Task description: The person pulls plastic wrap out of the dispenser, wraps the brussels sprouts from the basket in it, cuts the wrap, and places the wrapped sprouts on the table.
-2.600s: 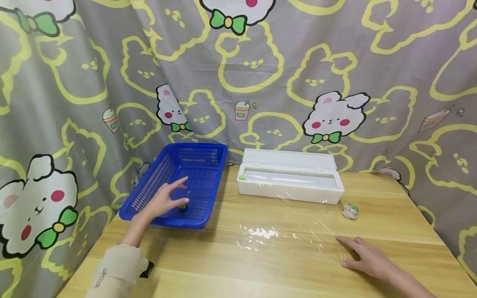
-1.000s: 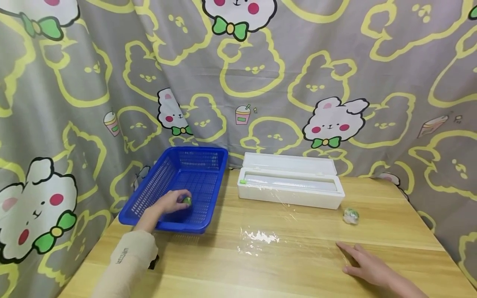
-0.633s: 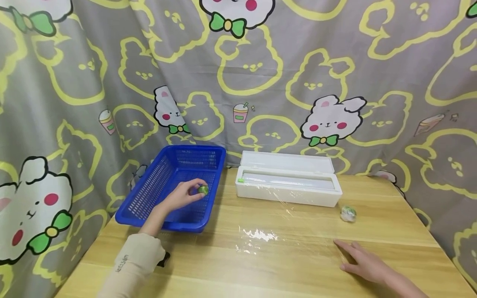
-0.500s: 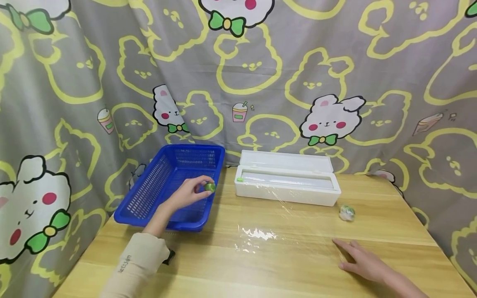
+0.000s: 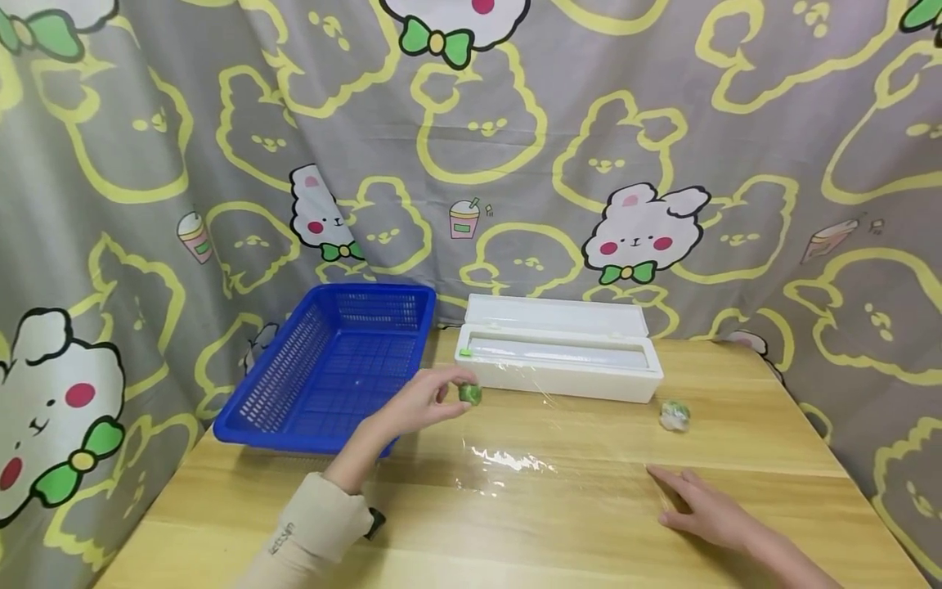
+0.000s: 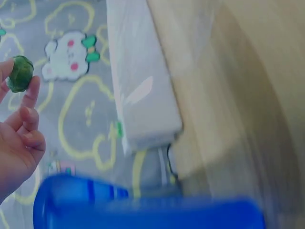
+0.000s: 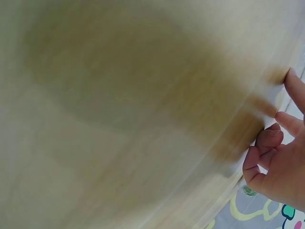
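In the head view my left hand (image 5: 430,402) pinches a green Brussels sprout (image 5: 470,394) between thumb and fingertips, above the table just right of the basket. The left wrist view shows the sprout's leafy round side (image 6: 20,74). A clear sheet of cling film (image 5: 515,462) runs from the white film dispenser (image 5: 559,383) forward over the table. My right hand (image 5: 706,511) touches the film's right front edge against the tabletop, index finger and thumb apart. In the right wrist view, fingertips of the right hand (image 7: 281,148) meet the table and the other fingers bend inward.
A blue perforated basket (image 5: 324,446) stands at the left, its floor bare. The dispenser's lid (image 5: 555,315) is raised at the back. A small green thing in clear wrap (image 5: 675,415) lies right of the dispenser. A patterned curtain (image 5: 500,164) hangs behind the table (image 5: 515,548).
My left hand reached into the basket, took hold of the Brussels sprout, lifted it and carried it rightward over the rim. The right hand has stayed at the film's edge.
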A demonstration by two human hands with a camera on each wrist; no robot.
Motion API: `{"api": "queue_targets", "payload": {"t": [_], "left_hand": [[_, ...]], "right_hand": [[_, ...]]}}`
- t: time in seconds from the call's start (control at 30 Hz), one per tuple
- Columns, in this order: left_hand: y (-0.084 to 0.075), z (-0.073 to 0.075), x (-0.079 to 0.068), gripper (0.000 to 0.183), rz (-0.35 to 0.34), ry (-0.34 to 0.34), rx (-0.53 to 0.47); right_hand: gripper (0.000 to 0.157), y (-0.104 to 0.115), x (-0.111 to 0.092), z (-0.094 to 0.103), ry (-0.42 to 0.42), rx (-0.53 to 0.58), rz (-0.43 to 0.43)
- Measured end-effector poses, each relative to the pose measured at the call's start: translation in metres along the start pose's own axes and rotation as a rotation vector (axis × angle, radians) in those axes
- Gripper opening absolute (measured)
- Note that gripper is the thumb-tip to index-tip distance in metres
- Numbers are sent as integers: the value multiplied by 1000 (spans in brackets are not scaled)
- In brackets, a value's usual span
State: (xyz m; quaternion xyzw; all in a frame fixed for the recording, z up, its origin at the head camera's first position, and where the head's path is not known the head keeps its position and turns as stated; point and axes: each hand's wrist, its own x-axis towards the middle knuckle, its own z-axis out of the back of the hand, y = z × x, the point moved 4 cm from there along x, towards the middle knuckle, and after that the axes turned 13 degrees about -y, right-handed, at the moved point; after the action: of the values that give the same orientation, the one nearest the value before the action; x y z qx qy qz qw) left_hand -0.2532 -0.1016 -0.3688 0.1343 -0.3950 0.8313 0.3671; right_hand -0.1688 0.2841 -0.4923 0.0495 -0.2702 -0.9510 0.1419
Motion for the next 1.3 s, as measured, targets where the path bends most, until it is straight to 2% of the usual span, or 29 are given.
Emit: {"api": "queue_targets", "payload": {"t": [0.23, 0.47, 0.57, 0.73, 0.87, 1.1, 1.3], "left_hand": [[-10, -37, 6, 27, -31, 80, -15], [-16, -62, 15, 28, -57, 142, -49], [-19, -75, 16, 26, -55, 202, -54], [-18, -110, 15, 26, -81, 339, 13], [-12, -132, 15, 28, -119, 402, 88], [-9, -151, 12, 28, -121, 500, 187], [-7, -160, 14, 26, -102, 512, 243]], "right_hand": [[72, 0, 0, 1, 14, 14, -11], [73, -1, 1, 2, 6, 31, -21], [72, 0, 2, 3, 1, 48, -14], [72, 0, 3, 3, -19, 60, 13], [72, -1, 5, 2, -23, 51, 29], [73, -1, 4, 2, -20, 77, 21], [72, -2, 4, 3, -29, 64, 22]]}}
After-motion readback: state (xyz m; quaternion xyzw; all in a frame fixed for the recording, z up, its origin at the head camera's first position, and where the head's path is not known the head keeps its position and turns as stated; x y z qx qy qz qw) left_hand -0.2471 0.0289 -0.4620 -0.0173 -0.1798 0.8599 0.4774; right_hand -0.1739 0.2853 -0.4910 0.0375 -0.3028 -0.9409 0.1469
